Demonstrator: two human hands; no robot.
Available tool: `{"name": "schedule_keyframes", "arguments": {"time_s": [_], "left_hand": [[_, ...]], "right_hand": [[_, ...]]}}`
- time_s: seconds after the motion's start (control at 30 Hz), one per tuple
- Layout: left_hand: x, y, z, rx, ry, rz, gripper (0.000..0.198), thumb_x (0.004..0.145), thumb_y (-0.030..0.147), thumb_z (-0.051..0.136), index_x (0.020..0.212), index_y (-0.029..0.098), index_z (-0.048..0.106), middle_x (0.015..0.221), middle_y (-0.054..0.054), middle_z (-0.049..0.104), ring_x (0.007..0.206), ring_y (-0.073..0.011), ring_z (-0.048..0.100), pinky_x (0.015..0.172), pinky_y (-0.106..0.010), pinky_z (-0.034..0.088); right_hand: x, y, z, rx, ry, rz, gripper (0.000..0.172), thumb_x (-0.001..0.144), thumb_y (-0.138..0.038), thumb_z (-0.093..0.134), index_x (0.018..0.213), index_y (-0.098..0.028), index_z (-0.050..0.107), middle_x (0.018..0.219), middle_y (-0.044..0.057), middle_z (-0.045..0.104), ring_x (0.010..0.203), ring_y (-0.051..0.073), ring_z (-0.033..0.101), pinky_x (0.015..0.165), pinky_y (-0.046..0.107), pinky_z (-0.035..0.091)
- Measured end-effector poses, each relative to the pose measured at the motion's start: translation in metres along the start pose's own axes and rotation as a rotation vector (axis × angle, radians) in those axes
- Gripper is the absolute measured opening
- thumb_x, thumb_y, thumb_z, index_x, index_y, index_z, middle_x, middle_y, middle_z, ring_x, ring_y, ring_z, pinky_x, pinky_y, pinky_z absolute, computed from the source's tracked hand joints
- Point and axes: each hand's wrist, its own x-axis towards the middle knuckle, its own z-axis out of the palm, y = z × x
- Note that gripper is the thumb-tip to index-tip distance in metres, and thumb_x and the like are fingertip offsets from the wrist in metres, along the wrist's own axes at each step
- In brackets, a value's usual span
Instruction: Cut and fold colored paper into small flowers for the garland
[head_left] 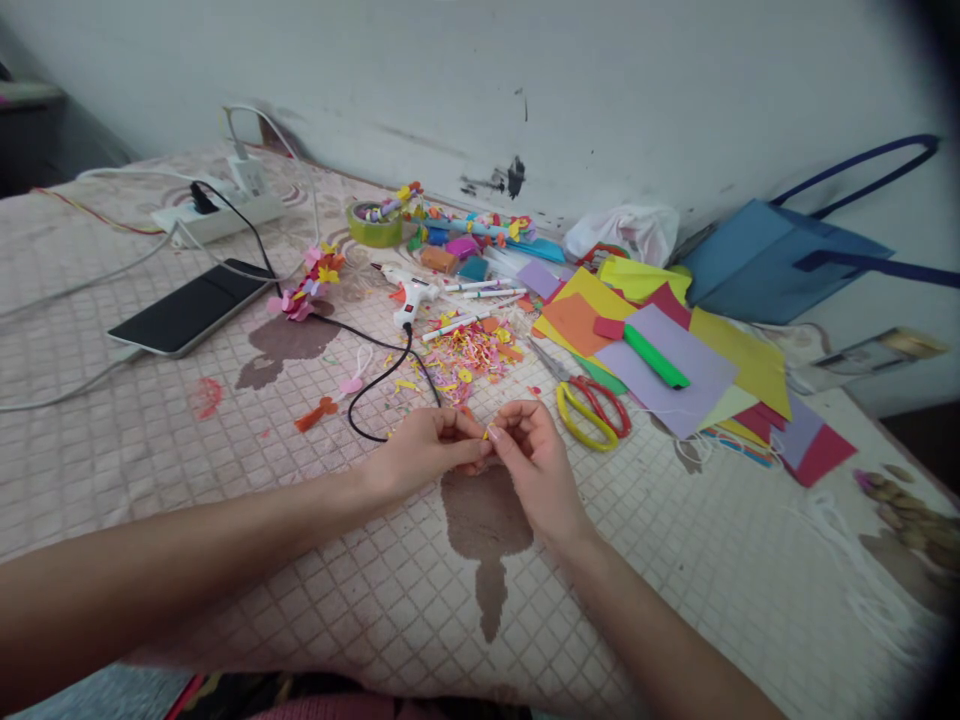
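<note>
At the 12 o'clock edge of the beige checked tablecloth's (630,570) dark brown patch (487,520), left hand (418,450) and right hand (545,475) meet, both pinching a tiny yellow piece (486,434), mostly hidden. From there: shredded multicolour scraps (469,362) at 12, white plastic glue gun (409,303) at 11, red-and-yellow-handled metal scissors (571,383) at 2.

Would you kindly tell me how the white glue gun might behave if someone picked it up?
The glue gun seems stiff, judging by its moulded body. Its attached black cord would probably flex and trail, given its loose curve, and might disturb nearby paper scraps.
</note>
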Motion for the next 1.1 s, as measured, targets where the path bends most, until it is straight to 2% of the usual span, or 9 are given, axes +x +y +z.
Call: {"name": "schedule_keyframes", "arguments": {"time_s": [0.27,0.5,0.63,0.77,0.83,0.9,0.97,1.1], "left_hand": [[-0.001,0.005,0.001,0.057,0.060,0.032,0.011,0.073,0.021,0.062,0.068,0.012,0.059,0.059,0.002,0.059,0.054,-0.0077,0.054,0.057,-0.020,0.043],[-0.003,0.009,0.000,0.112,0.058,0.077,0.010,0.074,0.019,0.062,0.070,0.010,0.059,0.060,0.001,0.059,0.055,-0.0074,0.055,0.055,-0.019,0.044],[-0.004,0.007,0.000,0.173,0.024,0.124,0.011,0.074,0.019,0.061,0.069,0.010,0.058,0.061,0.001,0.059,0.055,-0.0072,0.054,0.055,-0.019,0.043],[-0.004,0.008,0.000,0.175,0.008,0.123,0.011,0.075,0.019,0.061,0.068,0.011,0.058,0.060,0.001,0.058,0.055,-0.0072,0.053,0.054,-0.019,0.043],[-0.003,0.008,0.000,0.164,0.020,0.102,0.010,0.074,0.019,0.062,0.069,0.011,0.059,0.059,0.002,0.059,0.055,-0.0074,0.054,0.055,-0.019,0.043],[-0.003,0.008,-0.001,0.139,0.037,0.072,0.010,0.073,0.019,0.064,0.069,0.011,0.060,0.058,0.002,0.059,0.055,-0.0074,0.054,0.056,-0.019,0.044],[-0.002,0.008,-0.002,0.034,0.017,0.004,0.011,0.073,0.020,0.065,0.068,0.011,0.060,0.059,0.002,0.060,0.055,-0.0069,0.055,0.057,-0.019,0.044],[0.001,0.010,-0.005,-0.285,-0.109,-0.254,0.010,0.072,0.020,0.068,0.071,0.011,0.063,0.070,-0.001,0.064,0.059,-0.0052,0.056,0.060,-0.017,0.045]], "right_hand": [[0.001,0.000,-0.001,0.105,0.010,0.040,0.007,0.085,-0.027,0.053,0.091,-0.023,0.054,0.080,-0.002,0.053,0.069,0.010,0.053,0.064,0.023,0.046],[0.002,-0.004,-0.003,0.112,-0.105,0.063,0.009,0.080,-0.027,0.061,0.086,-0.021,0.058,0.078,-0.002,0.057,0.071,0.011,0.054,0.066,0.024,0.045],[0.001,-0.007,-0.004,-0.022,-0.094,0.017,0.008,0.081,-0.027,0.059,0.078,-0.020,0.058,0.072,-0.002,0.057,0.066,0.011,0.052,0.062,0.025,0.043],[-0.001,-0.014,-0.002,-0.220,-0.036,-0.141,0.010,0.083,-0.024,0.056,0.074,-0.020,0.057,0.069,-0.002,0.055,0.065,0.012,0.051,0.061,0.026,0.041],[-0.002,-0.017,-0.002,-0.326,-0.001,-0.226,0.010,0.083,-0.023,0.055,0.074,-0.020,0.058,0.072,0.000,0.056,0.069,0.014,0.052,0.065,0.027,0.041],[-0.002,-0.019,-0.003,-0.362,0.006,-0.243,0.010,0.083,-0.024,0.055,0.074,-0.020,0.058,0.074,0.001,0.056,0.071,0.015,0.053,0.067,0.028,0.041],[0.000,-0.018,-0.005,-0.294,-0.040,-0.154,0.013,0.084,-0.029,0.054,0.075,-0.020,0.057,0.070,0.000,0.057,0.067,0.014,0.053,0.064,0.028,0.042],[0.004,-0.014,-0.009,-0.041,-0.135,0.075,0.026,0.088,-0.042,0.046,0.076,-0.021,0.056,0.060,-0.002,0.054,0.056,0.013,0.051,0.056,0.026,0.042]]}}
